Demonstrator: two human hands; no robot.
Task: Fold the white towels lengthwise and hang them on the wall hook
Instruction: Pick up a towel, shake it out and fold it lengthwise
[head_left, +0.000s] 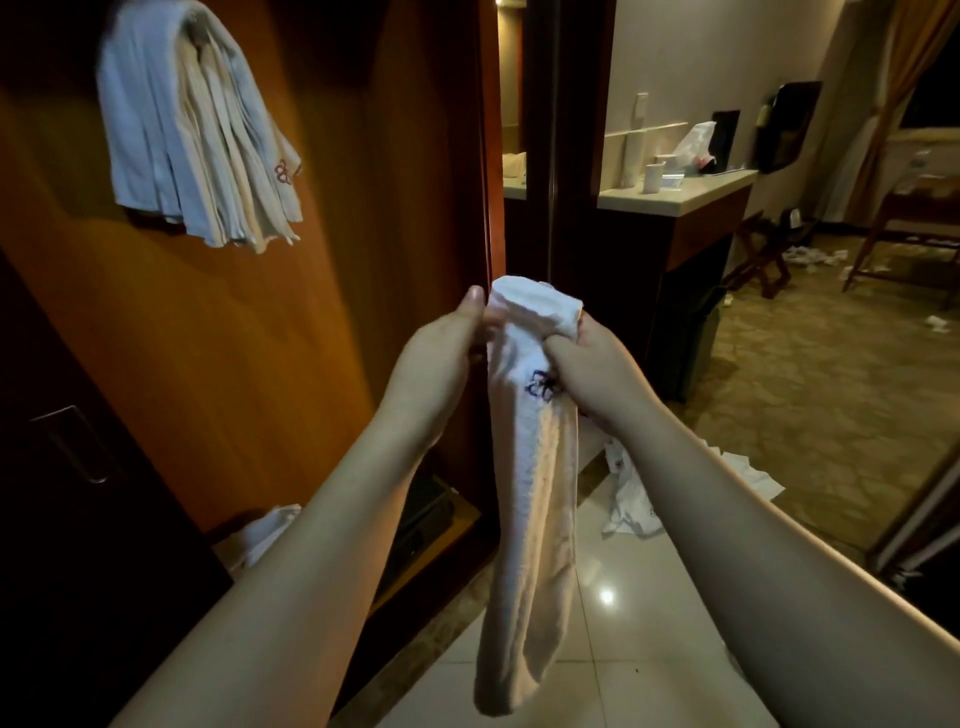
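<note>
Head view: both hands' fingers (475, 306) clamp a long, narrow, nubby terry white towel (530, 499), hanging limp.

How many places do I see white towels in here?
4. One folded towel held by both hands; a hanging bunch on the wooden wall, upper left; a pile on the low shelf; another heap on the tiled floor. Each bunch may hide several.

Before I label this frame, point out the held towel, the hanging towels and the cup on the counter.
held towel (535, 467), head view, middle of its hanging length
hanging towels (192, 135), head view, centre of the bundle
cup (653, 177), head view, its side
</note>
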